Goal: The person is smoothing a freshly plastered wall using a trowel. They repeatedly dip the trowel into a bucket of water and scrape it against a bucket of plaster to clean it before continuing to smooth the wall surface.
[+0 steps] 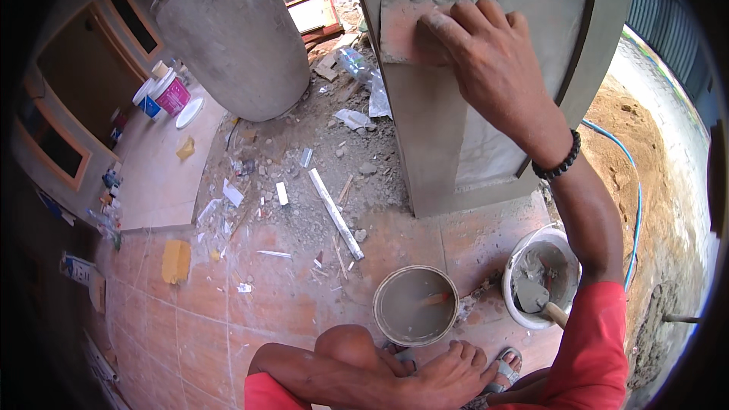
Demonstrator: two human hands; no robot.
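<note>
My right hand [493, 68] grips a flat, pinkish rectangular pad [402, 30] pressed to the grey plastered surface of a square pillar [429, 144] with a recessed panel, near its upper left edge. My left hand [448, 376] rests low over my legs, fingers loosely bent and apart, with nothing visible in them. Just beyond it stands a round bucket [402, 304] of murky grey water with a reddish object in it. To its right is a whitish bucket [558, 266] of grey mortar, holding a trowel [531, 296] with a wooden handle.
A large grey drum [228, 45] stands upper left, near a tiled step [152, 182] with paint pails [168, 91]. Rubble and scraps [288, 167] cover the ground. A yellow sponge-like piece [175, 262] lies on the tiles. Sand [611, 137] and a blue hose [634, 182] are at right.
</note>
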